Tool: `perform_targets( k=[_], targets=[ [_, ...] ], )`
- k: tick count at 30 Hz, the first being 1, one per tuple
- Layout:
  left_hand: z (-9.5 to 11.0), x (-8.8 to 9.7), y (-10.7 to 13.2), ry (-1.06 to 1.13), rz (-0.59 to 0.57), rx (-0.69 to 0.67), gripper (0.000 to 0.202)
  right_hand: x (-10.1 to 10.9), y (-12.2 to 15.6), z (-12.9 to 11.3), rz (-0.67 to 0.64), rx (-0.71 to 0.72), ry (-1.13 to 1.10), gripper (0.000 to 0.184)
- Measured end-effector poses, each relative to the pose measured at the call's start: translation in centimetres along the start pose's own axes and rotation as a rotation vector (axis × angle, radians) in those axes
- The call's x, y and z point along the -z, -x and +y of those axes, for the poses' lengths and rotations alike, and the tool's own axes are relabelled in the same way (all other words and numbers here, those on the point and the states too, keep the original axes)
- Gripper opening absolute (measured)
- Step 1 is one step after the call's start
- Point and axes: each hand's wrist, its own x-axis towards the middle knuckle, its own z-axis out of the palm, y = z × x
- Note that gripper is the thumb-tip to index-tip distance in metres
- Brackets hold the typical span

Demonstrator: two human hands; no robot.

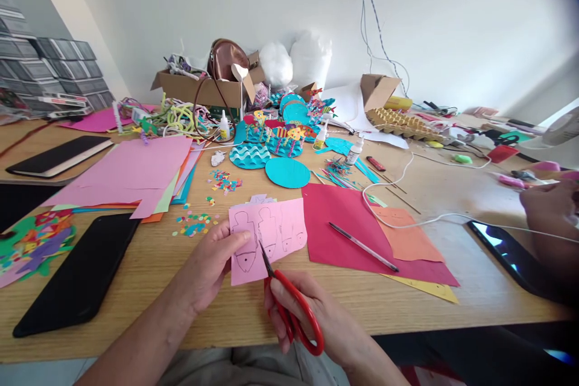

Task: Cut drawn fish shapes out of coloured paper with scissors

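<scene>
My left hand pinches the left side of a pink sheet of paper, thumb on top. Several fish shapes are drawn on the sheet in dark ink. Red-handled scissors are gripped in my right hand, with its fingers at the handle loops. The blades point up and away from me, over the lower part of the sheet, between two of the drawn fish. Whether the blades are closed is hard to make out. Right of the sheet, a pen lies on red paper.
Stacked coloured paper and a black phone-like slab lie at left. Turquoise discs, confetti and glue bottles stand or lie beyond. A white cable crosses the right side near a phone and another person's hand.
</scene>
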Motion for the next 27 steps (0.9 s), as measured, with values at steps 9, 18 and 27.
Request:
perform_targets(
  k=[9, 18, 27],
  targets=[
    [0.1, 0.1, -0.1, -0.05, 0.015, -0.017, 0.031, -0.3, -0.6, 0.2, 0.019, 0.025, 0.003, 0.049],
    [0.7, 0.9, 0.0, -0.051, 0.039, 0.001, 0.039, 1.3, 1.0, -1.0, -0.042, -0.005, 0.111, 0.047],
    [0.6, 0.8, 0.2, -0.05, -0.042, -0.022, 0.035, 0.7, -0.4, 0.1, -0.104, -0.001, 0.012, 0.054]
  ],
)
